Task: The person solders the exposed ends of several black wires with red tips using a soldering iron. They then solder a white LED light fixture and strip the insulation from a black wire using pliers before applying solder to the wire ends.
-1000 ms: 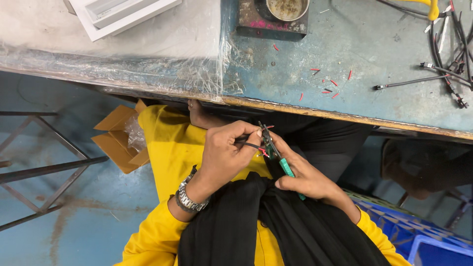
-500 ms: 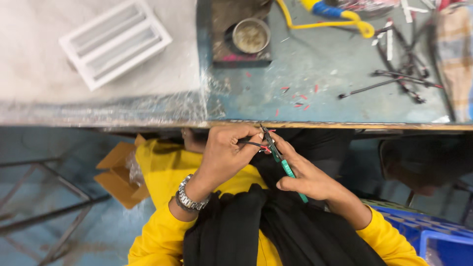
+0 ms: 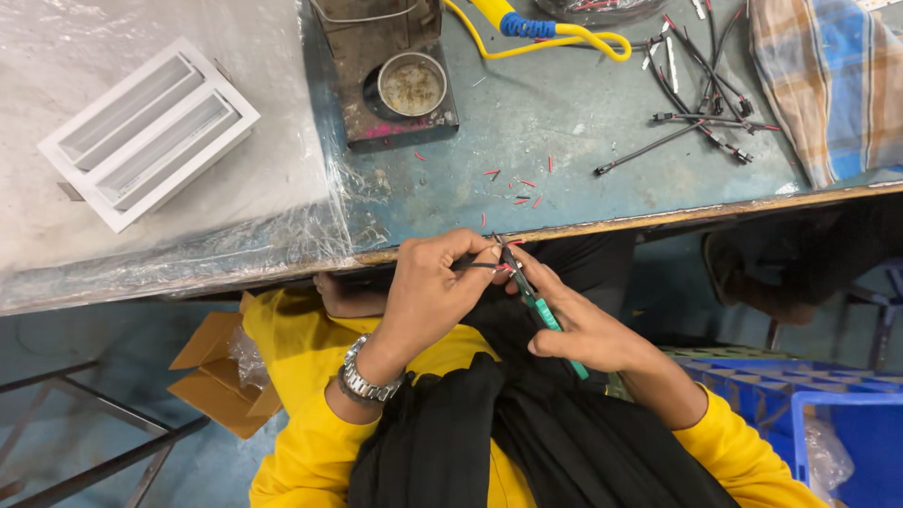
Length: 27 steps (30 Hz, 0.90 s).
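My left hand (image 3: pixel 431 292), with a metal watch on its wrist, pinches a thin black wire (image 3: pixel 478 266) just below the table's front edge. My right hand (image 3: pixel 583 325) grips a small green-handled cutter (image 3: pixel 538 308) whose jaws meet the wire's end, where a bit of red shows. Both hands hover over my lap, above yellow sleeves and a black cloth. Short red wire clippings (image 3: pixel 515 186) lie scattered on the blue-green table just above the hands.
A bundle of black wires (image 3: pixel 701 108) lies at the table's right beside a checked cloth (image 3: pixel 828 85). A dark metal block with a small pot (image 3: pixel 411 87), a yellow cable (image 3: pixel 555 33), and a white slotted vent (image 3: pixel 146 132) on plastic sheet stand farther back. Blue crate (image 3: pixel 828 423) at lower right, cardboard box (image 3: pixel 216 376) at lower left.
The view has tilted up, showing more of the table top. The hands keep the same grip on wire and cutter, staying near the table edge.
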Available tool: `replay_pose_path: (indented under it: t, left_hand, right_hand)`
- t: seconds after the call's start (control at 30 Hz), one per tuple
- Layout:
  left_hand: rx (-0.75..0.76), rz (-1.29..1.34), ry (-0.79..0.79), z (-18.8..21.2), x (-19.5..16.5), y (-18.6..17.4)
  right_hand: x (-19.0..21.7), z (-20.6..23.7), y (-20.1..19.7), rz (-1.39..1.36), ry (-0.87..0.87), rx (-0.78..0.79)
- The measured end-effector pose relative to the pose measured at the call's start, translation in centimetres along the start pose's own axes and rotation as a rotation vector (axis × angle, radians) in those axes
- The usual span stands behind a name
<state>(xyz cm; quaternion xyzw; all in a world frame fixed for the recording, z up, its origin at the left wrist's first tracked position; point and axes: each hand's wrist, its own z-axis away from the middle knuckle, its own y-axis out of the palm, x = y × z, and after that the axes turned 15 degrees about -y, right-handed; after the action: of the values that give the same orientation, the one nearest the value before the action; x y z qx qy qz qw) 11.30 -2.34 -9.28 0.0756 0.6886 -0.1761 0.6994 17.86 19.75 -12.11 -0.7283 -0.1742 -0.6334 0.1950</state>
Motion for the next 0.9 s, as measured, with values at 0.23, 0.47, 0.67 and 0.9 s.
replay_pose_path:
  t: [0.23, 0.47, 0.67, 0.9]
  left_hand:
    - [-0.006, -0.079, -0.014, -0.13, -0.39, -0.15]
    - [0.025, -0.029, -0.104, -0.14, 0.14, -0.4]
    - [-0.009, -0.07, -0.071, -0.11, 0.15, -0.19]
    - [-0.011, -0.086, -0.001, -0.03, -0.15, 0.03]
  right_hand:
    - [0.12, 0.14, -0.08, -0.102, 0.055, -0.066]
    - [0.22, 0.1, -0.11, -0.102, 0.054, -0.045]
    - [0.55, 0.08, -0.1, -0.102, 0.035, -0.025]
    - [0.24, 0.32, -0.13, -0.108, 0.032, -0.04]
